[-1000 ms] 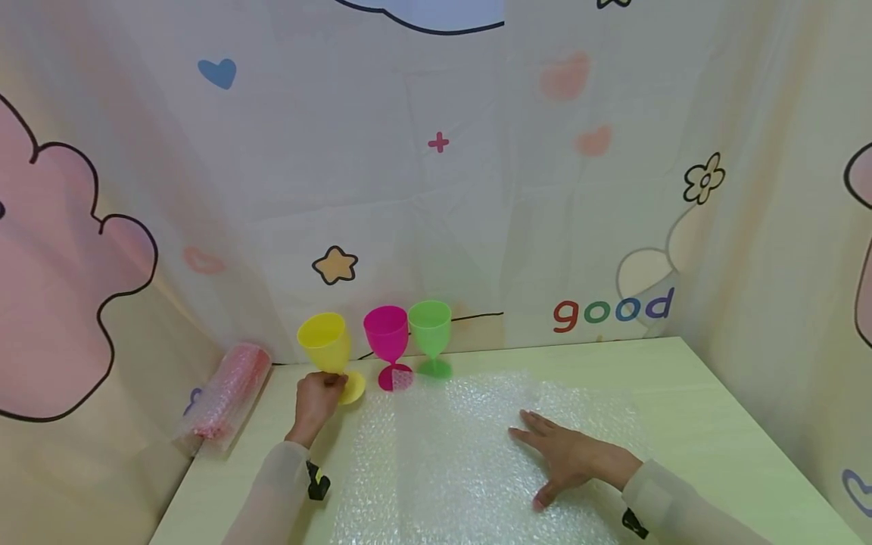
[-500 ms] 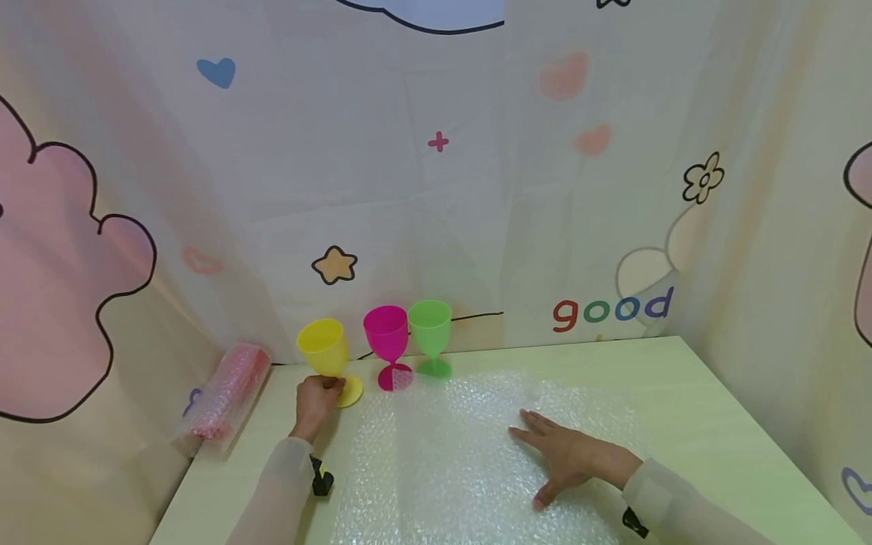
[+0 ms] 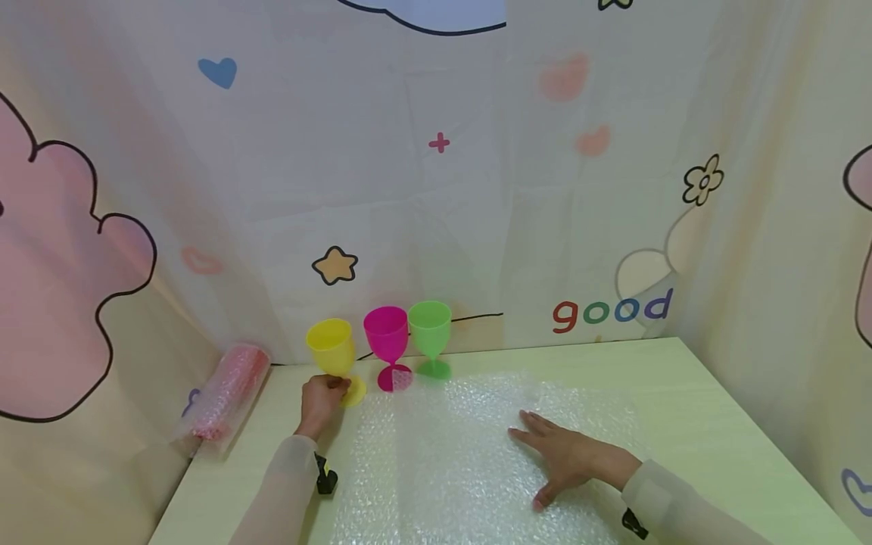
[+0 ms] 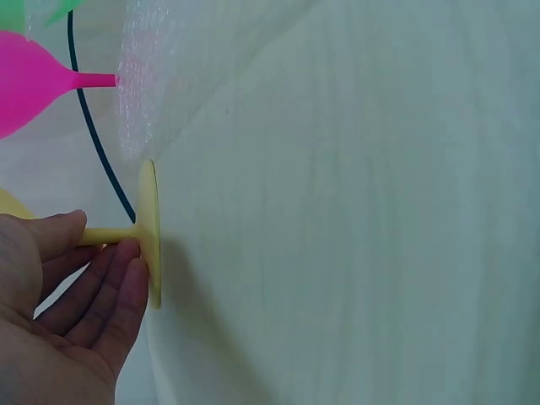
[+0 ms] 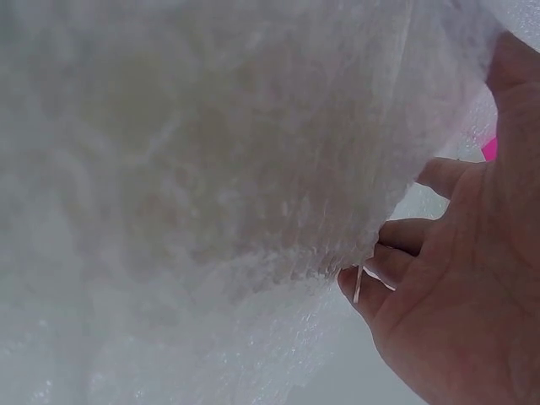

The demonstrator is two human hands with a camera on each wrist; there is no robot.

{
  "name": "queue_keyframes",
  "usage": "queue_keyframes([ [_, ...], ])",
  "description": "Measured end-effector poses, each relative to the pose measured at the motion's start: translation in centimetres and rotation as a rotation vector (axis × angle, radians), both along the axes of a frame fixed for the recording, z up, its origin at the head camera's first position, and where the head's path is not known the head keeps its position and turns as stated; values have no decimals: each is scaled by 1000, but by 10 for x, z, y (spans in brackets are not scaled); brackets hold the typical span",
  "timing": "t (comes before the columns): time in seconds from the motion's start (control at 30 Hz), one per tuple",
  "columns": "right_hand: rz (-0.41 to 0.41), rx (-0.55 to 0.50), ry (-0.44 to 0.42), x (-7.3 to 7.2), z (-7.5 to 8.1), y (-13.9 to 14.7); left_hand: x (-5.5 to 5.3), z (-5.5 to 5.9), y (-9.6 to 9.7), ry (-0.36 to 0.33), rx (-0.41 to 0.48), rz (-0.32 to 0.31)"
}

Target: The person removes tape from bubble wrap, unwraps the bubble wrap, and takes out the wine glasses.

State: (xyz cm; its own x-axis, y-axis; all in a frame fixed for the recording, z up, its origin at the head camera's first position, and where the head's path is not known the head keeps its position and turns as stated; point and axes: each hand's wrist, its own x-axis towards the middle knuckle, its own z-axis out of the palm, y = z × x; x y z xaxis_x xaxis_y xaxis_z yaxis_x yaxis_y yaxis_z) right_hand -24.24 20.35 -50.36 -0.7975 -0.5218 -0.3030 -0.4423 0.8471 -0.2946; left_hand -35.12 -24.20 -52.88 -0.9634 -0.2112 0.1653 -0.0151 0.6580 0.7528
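A yellow plastic goblet is at the back left of the table, and my left hand pinches its stem just above the round foot. Whether that foot touches the tabletop I cannot tell. To its right stand a pink goblet and a green goblet, both upright. A sheet of bubble wrap lies across the middle, overlapping the pink goblet's foot. My right hand rests on the sheet with fingers spread; in the right wrist view, bubble wrap rises close before the palm.
A roll-shaped pink item in bubble wrap lies at the table's left edge. Behind the pale table hangs a printed curtain, close behind the goblets. More curtain borders both sides.
The yellow goblet has come down slightly and then shifted a little to the right, in my left hand's pinch. My right hand and the bubble wrap have stayed put.
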Motion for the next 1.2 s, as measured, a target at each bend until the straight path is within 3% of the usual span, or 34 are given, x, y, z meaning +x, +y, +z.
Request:
queue_keyframes([
  [0.3,-14,-5,-19,0,-2,0,10,-1,-5,12,-39,-45],
  [0.47,-12,-16,-22,0,-3,1,26,-1,-16,-15,-123,-103],
  [0.7,-4,-14,-3,0,-2,2,54,12,-32,-14,-281,-139],
  [0.9,-3,-13,-10,-1,0,1,70,21,-47,93,-406,-103],
  [1.2,-5,-25,-16,0,1,1,80,38,-79,247,-454,14],
])
